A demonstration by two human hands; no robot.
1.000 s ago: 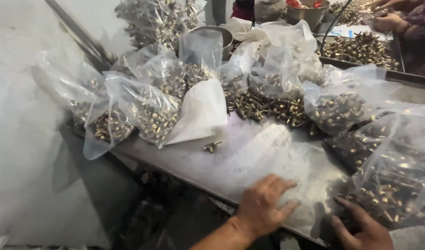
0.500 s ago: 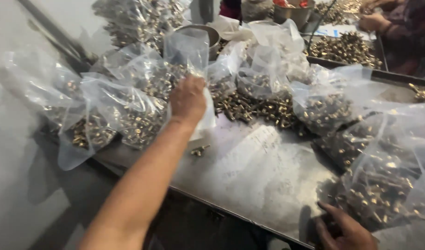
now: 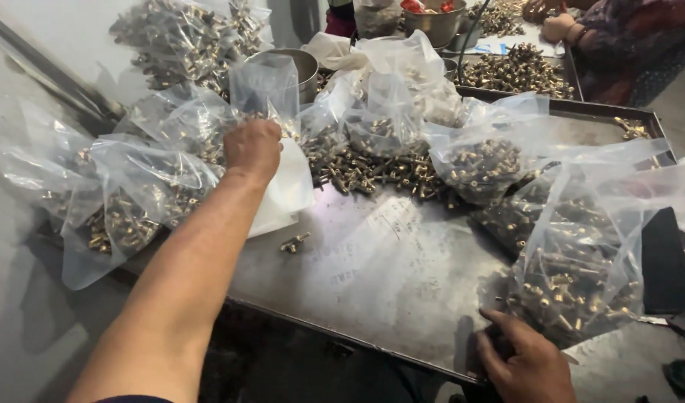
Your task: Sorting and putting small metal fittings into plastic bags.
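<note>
Left hand [image 3: 251, 149] has shifted since a second ago: it was flat on the metal tray [image 3: 372, 276] at the near edge, now the arm is stretched out to the far-left bags. Fingers are curled shut on the top of a clear plastic bag [image 3: 264, 86] with brass fittings in it; the bag neck stands up above the knuckles. Judgement: this bag is now the one being picked. A folded white bag [image 3: 286, 190] lies just under the wrist, touching the tray. A lone loose fitting [image 3: 294, 242] sits on the tray just nearer than that white bag.

Right hand [image 3: 525, 362] stays at the tray's near-right edge, fingers spread and pressing the base of a filled bag [image 3: 574, 280]; not clamped, just resting on it.

A loose fitting pile [image 3: 372, 168] lies mid-tray, right of the left hand. Another person's hand [image 3: 559, 26] is beyond the tray's far-right corner.
</note>
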